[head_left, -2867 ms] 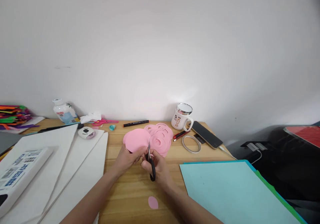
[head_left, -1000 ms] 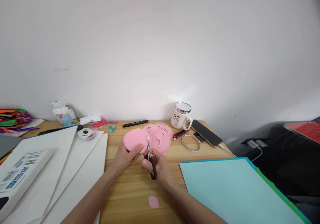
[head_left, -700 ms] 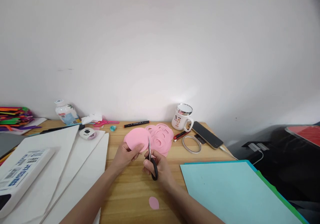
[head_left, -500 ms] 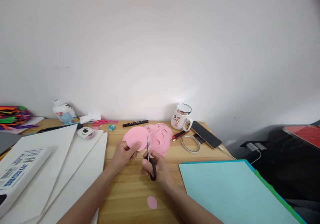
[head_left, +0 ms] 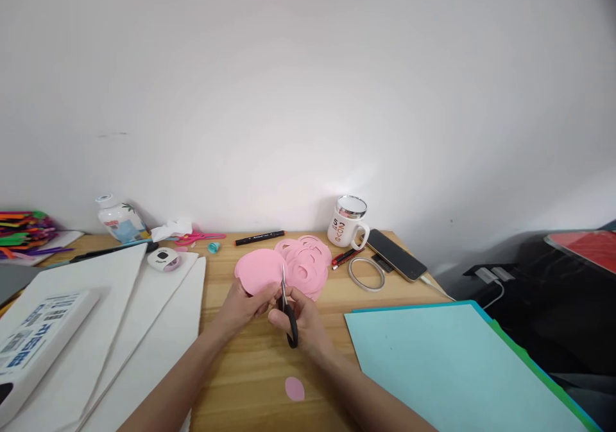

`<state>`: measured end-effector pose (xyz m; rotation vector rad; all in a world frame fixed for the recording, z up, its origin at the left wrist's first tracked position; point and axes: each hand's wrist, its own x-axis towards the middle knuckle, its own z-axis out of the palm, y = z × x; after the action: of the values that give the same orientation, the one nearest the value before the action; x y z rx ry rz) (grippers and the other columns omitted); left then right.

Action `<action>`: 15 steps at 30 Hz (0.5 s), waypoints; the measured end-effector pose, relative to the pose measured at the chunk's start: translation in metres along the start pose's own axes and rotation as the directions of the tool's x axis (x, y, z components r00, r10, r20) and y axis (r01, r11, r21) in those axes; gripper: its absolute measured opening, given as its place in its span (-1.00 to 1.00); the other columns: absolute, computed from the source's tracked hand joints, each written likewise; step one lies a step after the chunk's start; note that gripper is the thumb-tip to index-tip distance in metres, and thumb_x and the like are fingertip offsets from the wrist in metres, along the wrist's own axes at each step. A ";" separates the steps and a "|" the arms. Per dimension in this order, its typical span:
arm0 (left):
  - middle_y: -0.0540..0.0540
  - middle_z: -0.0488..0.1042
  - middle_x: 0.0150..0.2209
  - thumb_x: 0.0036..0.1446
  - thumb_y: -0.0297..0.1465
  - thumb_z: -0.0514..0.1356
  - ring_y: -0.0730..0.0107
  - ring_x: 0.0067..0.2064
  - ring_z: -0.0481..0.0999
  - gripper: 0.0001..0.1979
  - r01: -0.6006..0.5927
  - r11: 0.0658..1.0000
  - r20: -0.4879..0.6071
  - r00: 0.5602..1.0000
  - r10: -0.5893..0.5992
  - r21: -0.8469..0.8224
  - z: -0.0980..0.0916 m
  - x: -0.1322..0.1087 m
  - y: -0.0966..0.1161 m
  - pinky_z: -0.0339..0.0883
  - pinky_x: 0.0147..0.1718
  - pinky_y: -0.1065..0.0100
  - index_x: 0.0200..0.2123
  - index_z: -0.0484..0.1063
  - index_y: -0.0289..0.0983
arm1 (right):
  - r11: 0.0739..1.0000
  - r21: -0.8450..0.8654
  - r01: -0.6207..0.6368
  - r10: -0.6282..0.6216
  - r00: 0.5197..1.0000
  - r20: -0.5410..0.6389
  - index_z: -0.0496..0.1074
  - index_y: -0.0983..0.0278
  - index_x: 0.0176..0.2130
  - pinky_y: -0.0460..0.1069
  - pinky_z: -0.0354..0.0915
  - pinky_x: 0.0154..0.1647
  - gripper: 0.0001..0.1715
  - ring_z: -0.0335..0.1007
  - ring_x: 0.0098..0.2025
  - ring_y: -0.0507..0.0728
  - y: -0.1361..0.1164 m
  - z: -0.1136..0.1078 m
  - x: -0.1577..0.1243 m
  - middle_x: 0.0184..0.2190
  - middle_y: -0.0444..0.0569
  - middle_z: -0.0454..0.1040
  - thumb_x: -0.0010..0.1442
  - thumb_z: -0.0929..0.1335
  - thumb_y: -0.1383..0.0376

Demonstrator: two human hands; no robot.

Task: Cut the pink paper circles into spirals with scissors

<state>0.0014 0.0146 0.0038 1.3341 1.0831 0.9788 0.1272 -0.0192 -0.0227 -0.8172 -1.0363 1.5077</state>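
Note:
Pinched in my left hand (head_left: 244,306) is a round piece of pink paper (head_left: 260,269), held by its lower edge. My right hand (head_left: 304,319) grips black-handled scissors (head_left: 290,319), their blades pointing up at the right edge of the pink paper. The fingertips of both hands are close together. Behind the blades lies a pile of pink paper pieces (head_left: 308,268), some with holes cut in them. A small pink leaf-shaped piece (head_left: 294,388) rests on the wooden table (head_left: 250,380) nearer to me.
White sheets (head_left: 163,329) and a white box (head_left: 43,342) lie left. Along the back are a bottle (head_left: 122,220), pink scissors (head_left: 202,236), a black marker (head_left: 260,238), a mug (head_left: 347,223) and a phone (head_left: 397,255). Light blue sheets (head_left: 443,368) cover the right front.
The pink paper has turned and tilted slightly in my left hand, whose fingers have moved right, closer to the scissors. The scissors' blades look closer together. The view has shifted slightly.

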 end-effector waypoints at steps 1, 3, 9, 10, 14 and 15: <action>0.09 0.23 -0.70 -0.06 -0.28 0.19 0.62 -0.67 0.06 -0.76 0.003 1.000 0.006 1.000 -0.003 0.005 -0.001 0.000 0.000 -0.10 -0.75 0.53 -0.58 0.28 -0.32 | 1.000 0.003 0.020 -0.020 1.000 0.007 0.29 0.27 -0.41 -0.15 0.03 -0.57 -0.58 0.09 -0.57 -0.05 -0.001 0.000 0.000 -0.59 -0.23 0.29 -0.24 0.50 0.20; 0.09 0.20 -0.70 -0.05 -0.28 0.19 0.62 -0.67 0.05 -0.76 -0.003 1.000 0.019 1.000 0.003 0.013 -0.002 0.000 -0.001 -0.10 -0.75 0.53 -0.59 0.28 -0.32 | 0.999 0.006 0.044 -0.044 0.999 0.024 0.29 0.27 -0.40 -0.15 0.02 -0.55 -0.59 0.08 -0.54 -0.04 -0.002 0.000 0.000 -0.56 -0.22 0.28 -0.22 0.50 0.20; 0.12 0.18 -0.72 -0.05 -0.27 0.19 0.63 -0.68 0.03 -0.77 -0.026 1.000 0.043 0.999 0.025 0.015 -0.003 0.000 0.002 -0.08 -0.74 0.54 -0.56 0.32 -0.33 | 0.999 -0.041 0.035 -0.034 0.999 0.023 0.26 0.27 -0.42 -0.15 -0.06 -0.61 -0.56 0.00 -0.59 -0.05 -0.006 0.000 -0.001 -0.63 -0.24 0.23 -0.19 0.47 0.10; 0.11 0.18 -0.72 -0.05 -0.27 0.19 0.63 -0.68 0.03 -0.76 -0.027 1.000 0.046 0.999 0.027 0.012 -0.003 0.000 0.002 -0.08 -0.74 0.54 -0.56 0.32 -0.33 | 0.999 -0.048 0.024 -0.023 1.000 0.019 0.26 0.26 -0.42 -0.15 -0.07 -0.62 -0.55 -0.01 -0.61 -0.06 -0.005 0.000 -0.001 -0.64 -0.25 0.22 -0.20 0.47 0.08; 0.12 0.14 -0.73 -0.05 -0.24 0.17 0.63 -0.67 0.02 -0.72 -0.031 0.999 0.048 0.998 0.030 0.020 -0.004 0.000 0.001 -0.10 -0.73 0.53 -0.61 0.29 -0.32 | 0.999 -0.045 -0.005 0.006 1.000 0.007 0.25 0.26 -0.39 -0.15 -0.05 -0.64 -0.55 -0.02 -0.65 -0.07 0.000 -0.002 0.000 -0.68 -0.28 0.21 -0.17 0.45 0.07; 0.12 0.12 -0.73 -0.05 -0.24 0.17 0.63 -0.67 0.02 -0.71 -0.032 0.999 0.047 0.998 0.031 0.027 -0.005 0.001 0.000 -0.11 -0.73 0.53 -0.63 0.27 -0.32 | 0.999 -0.037 -0.009 0.010 1.000 0.007 0.25 0.26 -0.39 -0.15 -0.03 -0.64 -0.56 0.00 -0.66 -0.07 0.002 -0.003 0.000 -0.69 -0.28 0.20 -0.16 0.45 0.08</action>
<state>-0.0031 0.0164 0.0042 1.3938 1.0458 0.9543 0.1293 -0.0186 -0.0258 -0.8444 -1.0701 1.5043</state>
